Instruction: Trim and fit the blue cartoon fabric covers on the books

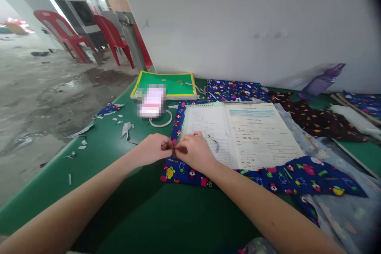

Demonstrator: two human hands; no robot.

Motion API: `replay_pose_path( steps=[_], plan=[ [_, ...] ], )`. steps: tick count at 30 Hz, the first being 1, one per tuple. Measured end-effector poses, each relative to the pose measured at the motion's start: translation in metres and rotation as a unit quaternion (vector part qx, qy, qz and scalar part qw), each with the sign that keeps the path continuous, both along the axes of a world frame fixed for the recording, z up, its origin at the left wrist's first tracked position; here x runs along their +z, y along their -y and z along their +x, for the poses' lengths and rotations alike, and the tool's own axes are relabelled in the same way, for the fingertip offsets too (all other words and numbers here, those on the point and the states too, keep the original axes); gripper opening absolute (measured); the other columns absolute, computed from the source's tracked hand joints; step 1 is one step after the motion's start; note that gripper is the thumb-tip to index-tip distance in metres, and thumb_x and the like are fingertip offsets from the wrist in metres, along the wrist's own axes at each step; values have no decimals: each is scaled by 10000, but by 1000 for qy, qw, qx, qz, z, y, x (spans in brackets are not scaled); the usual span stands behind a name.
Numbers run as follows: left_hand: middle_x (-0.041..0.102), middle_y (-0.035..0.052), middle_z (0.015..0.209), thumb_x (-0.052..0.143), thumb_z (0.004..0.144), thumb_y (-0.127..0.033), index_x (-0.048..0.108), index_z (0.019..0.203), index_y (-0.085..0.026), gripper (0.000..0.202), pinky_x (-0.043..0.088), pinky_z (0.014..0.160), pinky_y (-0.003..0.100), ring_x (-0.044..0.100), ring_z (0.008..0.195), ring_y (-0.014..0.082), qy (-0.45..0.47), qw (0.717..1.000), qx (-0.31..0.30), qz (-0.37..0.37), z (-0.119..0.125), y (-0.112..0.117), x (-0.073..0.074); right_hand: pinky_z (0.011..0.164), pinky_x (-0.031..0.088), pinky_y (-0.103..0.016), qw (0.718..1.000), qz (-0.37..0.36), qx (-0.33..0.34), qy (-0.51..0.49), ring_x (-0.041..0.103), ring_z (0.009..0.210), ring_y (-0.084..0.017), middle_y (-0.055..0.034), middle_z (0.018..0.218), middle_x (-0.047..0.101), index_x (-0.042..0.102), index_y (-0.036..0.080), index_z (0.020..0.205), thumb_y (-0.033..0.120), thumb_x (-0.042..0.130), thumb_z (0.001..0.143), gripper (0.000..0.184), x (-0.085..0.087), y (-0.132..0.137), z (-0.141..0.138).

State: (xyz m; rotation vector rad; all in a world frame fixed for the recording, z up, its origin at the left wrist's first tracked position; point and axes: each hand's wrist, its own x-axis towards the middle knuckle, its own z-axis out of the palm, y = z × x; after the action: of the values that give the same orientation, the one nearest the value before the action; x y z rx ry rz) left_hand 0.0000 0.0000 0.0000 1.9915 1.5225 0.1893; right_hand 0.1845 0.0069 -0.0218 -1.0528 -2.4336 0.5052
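An open workbook (262, 135) lies on dark blue patterned fabric (190, 176), which shows as a border along its left and lower edges. At the left edge of the fabric, my left hand (156, 147) pinches with thumb and forefinger. My right hand (196, 152) pinches right beside it, partly over the left page. Their fingertips almost meet on the fabric edge, and the exact spot they grip is mostly covered. A loose strip of the same fabric runs to the right below the workbook.
Behind my left hand are a phone (152, 101) with its screen blurred, a white ring (162, 120) and a green book (166, 82). Scraps lie on the green table (98, 154). Brown fabric (315, 121) and a purple bottle (321, 82) are at the right, near the wall.
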Motion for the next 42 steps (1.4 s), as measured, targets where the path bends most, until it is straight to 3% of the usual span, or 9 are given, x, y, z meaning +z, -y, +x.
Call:
replay_pose_path(
  steps=[34,42],
  plan=[
    [496,-31,586,493,738,-315,528,693,-189,138,298,518,232,463,550,127,3,1000,-17,-2,3,2,5,792,332,-291,998,-48,-14,-45,538,685,-98,37,746,637,653,215,704,231,600,737,64,-1,-5,1],
    [509,-29,604,487,749,-339,562,732,-191,167,315,528,236,473,566,135,9,1000,-19,-10,1,2,3,830,318,-320,997,-54,-2,-50,555,714,-108,37,761,652,666,227,717,252,588,755,90,-3,-5,0]
  ],
)
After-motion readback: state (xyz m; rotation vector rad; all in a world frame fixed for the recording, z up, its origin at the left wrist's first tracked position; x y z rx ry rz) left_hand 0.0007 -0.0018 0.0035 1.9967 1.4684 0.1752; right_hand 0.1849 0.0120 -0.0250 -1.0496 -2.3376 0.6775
